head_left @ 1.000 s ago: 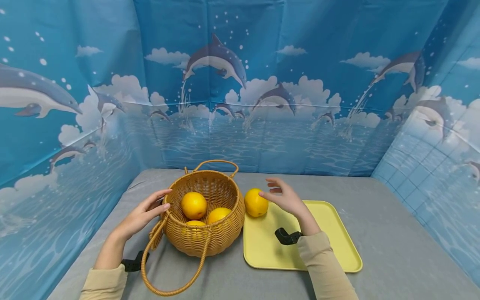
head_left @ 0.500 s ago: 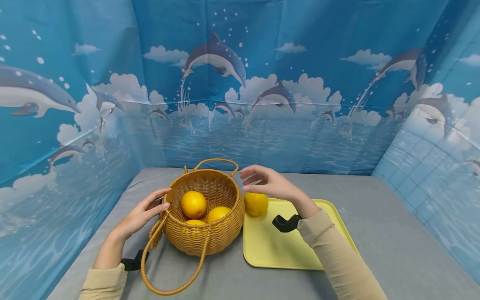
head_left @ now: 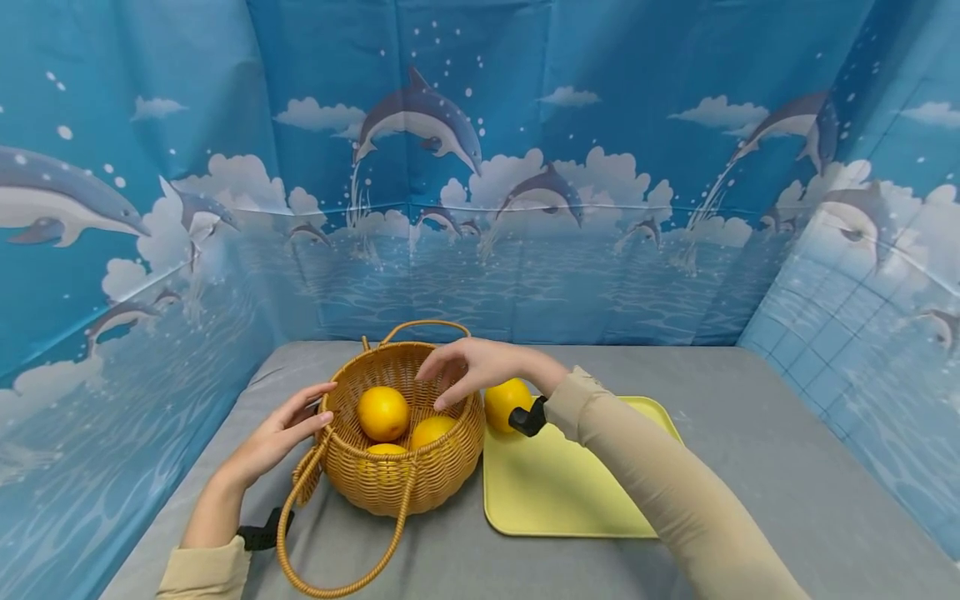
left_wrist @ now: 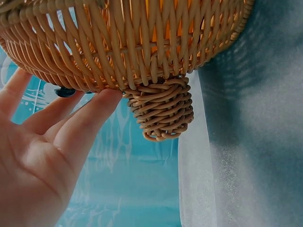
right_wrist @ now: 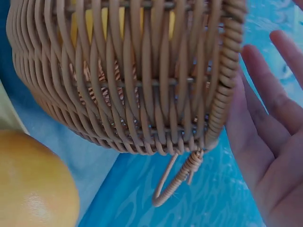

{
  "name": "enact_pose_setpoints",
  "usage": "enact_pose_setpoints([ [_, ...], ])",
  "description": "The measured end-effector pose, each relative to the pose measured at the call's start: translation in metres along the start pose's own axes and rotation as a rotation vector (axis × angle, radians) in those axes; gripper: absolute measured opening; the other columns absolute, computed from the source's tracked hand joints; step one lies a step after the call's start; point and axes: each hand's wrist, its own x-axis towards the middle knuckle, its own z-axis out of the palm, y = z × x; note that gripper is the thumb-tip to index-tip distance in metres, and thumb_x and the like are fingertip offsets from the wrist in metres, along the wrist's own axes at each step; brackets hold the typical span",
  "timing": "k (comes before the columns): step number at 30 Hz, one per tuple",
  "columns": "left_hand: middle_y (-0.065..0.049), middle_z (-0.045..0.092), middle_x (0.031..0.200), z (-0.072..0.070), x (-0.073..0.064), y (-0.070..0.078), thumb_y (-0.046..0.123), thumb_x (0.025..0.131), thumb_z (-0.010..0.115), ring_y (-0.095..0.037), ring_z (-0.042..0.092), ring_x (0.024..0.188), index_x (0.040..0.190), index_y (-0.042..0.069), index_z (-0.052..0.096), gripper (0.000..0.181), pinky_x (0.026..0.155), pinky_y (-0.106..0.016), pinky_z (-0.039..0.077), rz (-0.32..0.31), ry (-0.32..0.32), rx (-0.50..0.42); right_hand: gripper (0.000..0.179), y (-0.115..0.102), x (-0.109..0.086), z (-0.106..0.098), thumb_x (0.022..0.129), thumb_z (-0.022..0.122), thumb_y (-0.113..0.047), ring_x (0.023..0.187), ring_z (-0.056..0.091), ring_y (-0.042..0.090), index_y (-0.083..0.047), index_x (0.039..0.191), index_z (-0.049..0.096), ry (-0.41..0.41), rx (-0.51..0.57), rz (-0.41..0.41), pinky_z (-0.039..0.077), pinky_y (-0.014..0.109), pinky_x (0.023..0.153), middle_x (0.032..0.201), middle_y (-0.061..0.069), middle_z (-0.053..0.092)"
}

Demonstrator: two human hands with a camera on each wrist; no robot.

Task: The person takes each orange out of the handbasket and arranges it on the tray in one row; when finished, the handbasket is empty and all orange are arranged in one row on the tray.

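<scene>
A round wicker basket [head_left: 420, 479] stands left of the middle in the head view, with several yellow-orange citrus fruits [head_left: 383, 414] inside. My left hand [head_left: 281, 433] touches the basket's left side near the rim, its fingers fairly straight; in the left wrist view the fingertips [left_wrist: 110, 94] meet the weave beside a small woven piece [left_wrist: 163, 111]. Over the basket's right rim reaches my right hand [head_left: 480, 367], fingers loosely bent with nothing between them. Another citrus fruit [head_left: 506, 402] sits just outside the basket, partly hidden behind my right wrist; it also shows in the right wrist view.
A yellow tray [head_left: 555, 500] lies right of the basket, partly covered by my right forearm, with the outside fruit at its far left corner. One basket handle [head_left: 341, 592] hangs toward me, the other [head_left: 427, 323] stands at the back. A dolphin-print curtain [head_left: 525, 275] surrounds the grey table [head_left: 750, 467].
My right hand has moved left from beside the outside fruit, over it, to above the basket's opening. My left hand stays at the basket's left side, and the fruits have not moved.
</scene>
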Motion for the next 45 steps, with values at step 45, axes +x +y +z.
enact_pose_setpoints([
  [45,-0.016,0.019,0.152,-0.001,0.002,0.0,0.024,0.1,0.048,-0.037,0.03,0.133,0.147,0.012,0.03,0.052,0.101,-0.058,0.029,0.004,-0.015,-0.025,0.026,0.009,0.047,0.02,0.08,0.077,-0.019,0.086,0.059,0.007,-0.018,0.106,0.071,-0.17,-0.448,0.11,0.048,0.019,0.071,0.099,-0.008,0.065],
])
